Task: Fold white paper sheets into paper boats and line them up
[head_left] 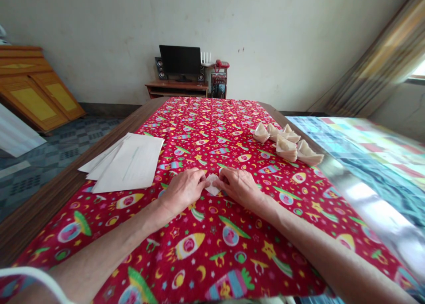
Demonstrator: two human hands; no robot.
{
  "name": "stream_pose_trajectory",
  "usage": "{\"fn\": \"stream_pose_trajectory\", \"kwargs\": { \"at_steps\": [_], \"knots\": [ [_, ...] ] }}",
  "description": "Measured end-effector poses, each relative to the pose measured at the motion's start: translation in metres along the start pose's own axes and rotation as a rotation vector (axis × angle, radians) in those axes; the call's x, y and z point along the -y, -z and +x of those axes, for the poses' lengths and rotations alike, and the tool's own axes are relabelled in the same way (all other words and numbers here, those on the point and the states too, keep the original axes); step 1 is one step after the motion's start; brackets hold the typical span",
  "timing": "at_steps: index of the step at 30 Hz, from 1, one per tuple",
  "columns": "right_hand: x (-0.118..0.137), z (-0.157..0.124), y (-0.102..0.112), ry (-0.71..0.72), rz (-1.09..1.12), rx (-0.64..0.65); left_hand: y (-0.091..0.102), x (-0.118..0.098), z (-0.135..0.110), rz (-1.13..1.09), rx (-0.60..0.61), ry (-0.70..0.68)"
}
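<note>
Between my two hands is a small piece of folded white paper [213,190], roughly diamond-shaped, close above or on the red patterned cloth. My left hand [186,185] pinches its left side between thumb and fingers. On the opposite side, the curled fingers of my right hand [239,184] grip the paper too. Parts of the paper are hidden under the fingertips. Several folded paper boats [286,148] stand in a group at the right of the cloth. To the left lies a fanned stack of paper sheets [133,162], the top one with faint print.
The red cloth [189,245] covers most of a dark wooden table [43,211]. Beyond it stand a monitor [180,59] with speakers and a red telephone [221,65]. A bed [372,162] lies along the right, a wooden cabinet [36,89] at the far left.
</note>
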State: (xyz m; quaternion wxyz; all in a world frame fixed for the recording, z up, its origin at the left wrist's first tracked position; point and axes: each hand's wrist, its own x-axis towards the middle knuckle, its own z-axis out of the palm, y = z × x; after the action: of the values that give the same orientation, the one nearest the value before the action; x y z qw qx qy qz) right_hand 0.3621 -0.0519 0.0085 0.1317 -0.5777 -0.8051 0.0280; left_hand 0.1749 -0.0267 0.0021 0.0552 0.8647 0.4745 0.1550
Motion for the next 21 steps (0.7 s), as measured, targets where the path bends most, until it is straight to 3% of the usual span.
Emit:
{"fn": "stream_pose_trajectory", "kwargs": {
  "at_steps": [9,16,21],
  "knots": [
    [-0.007,0.004,0.003,-0.037,0.072,0.095,0.0,0.013,0.001,-0.105,-0.003,-0.075],
    [-0.005,0.002,0.001,-0.042,0.092,0.034,-0.003,0.019,0.007,-0.276,-0.067,-0.029],
    [-0.007,-0.003,-0.006,-0.021,0.15,-0.036,-0.001,0.012,0.014,-0.244,-0.054,-0.064]
  ]
}}
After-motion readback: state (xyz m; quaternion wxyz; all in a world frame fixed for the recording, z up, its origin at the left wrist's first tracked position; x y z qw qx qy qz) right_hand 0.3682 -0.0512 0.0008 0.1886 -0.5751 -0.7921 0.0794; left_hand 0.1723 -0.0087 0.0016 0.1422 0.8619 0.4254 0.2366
